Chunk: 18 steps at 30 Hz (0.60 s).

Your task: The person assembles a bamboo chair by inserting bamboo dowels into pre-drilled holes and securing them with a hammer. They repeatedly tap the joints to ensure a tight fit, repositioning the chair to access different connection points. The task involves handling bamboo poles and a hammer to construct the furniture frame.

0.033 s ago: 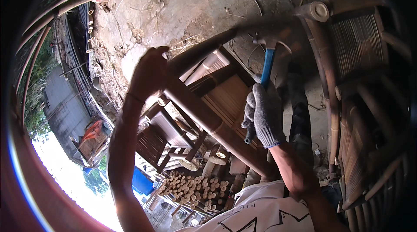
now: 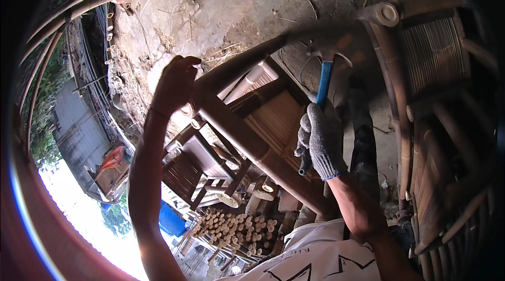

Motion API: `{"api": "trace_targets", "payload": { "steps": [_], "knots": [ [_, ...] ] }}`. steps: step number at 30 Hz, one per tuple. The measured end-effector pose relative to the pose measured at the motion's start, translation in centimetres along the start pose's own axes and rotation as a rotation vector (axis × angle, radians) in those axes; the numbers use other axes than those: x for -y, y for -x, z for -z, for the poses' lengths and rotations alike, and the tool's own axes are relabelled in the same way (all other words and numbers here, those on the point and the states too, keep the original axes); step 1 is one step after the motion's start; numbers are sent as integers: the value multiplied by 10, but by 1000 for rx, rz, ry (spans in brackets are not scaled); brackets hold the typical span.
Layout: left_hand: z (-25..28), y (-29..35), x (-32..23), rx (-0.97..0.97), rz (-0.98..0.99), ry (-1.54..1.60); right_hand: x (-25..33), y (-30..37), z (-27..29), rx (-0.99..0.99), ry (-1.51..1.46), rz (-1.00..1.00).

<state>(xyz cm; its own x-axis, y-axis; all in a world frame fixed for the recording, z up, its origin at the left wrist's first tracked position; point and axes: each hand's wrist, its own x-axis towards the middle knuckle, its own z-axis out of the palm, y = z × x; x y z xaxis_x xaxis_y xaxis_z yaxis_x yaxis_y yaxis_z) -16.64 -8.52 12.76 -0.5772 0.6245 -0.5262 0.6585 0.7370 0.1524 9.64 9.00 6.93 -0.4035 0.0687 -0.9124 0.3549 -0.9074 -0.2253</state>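
My right hand (image 2: pixel 322 141), in a grey knit glove, is closed around the handle of a claw hammer (image 2: pixel 325 78). The handle is blue near the metal head, which points away from me, and a dark end shows below my fingers. My bare left hand (image 2: pixel 176 85) is beside the left corner of a brown bamboo chair frame (image 2: pixel 247 141). Its fingers are curled; what they hold, if anything, is hidden. A thick bamboo pole of this frame slants from that corner toward my body. Inside the frame lies a slatted bamboo panel (image 2: pixel 276 120).
Another bamboo chair (image 2: pixel 394 70) stands on the right. A small slatted chair (image 2: pixel 202 157) and a stack of cut bamboo (image 2: pixel 236 228) are at the lower left, near a blue container (image 2: pixel 171 220). Fibre scraps lie on the concrete floor (image 2: pixel 210 7).
My left hand has shifted slightly up and left, off the end of the bamboo pole, uncovering more of the corner. The right hand and hammer have barely moved.
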Motion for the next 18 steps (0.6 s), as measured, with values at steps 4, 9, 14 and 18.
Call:
{"api": "trace_targets", "payload": {
  "steps": [4,9,14,18],
  "knots": [
    [-7,-7,26,150,112,356,-8,1,0,12,55,-60],
    [-19,4,32,256,186,363,-16,6,-7,143,76,-70],
    [-17,3,38,293,125,362,-21,9,-23,245,175,-56],
    [-12,0,29,337,158,338,-22,9,-33,315,235,-25]
  ]
}}
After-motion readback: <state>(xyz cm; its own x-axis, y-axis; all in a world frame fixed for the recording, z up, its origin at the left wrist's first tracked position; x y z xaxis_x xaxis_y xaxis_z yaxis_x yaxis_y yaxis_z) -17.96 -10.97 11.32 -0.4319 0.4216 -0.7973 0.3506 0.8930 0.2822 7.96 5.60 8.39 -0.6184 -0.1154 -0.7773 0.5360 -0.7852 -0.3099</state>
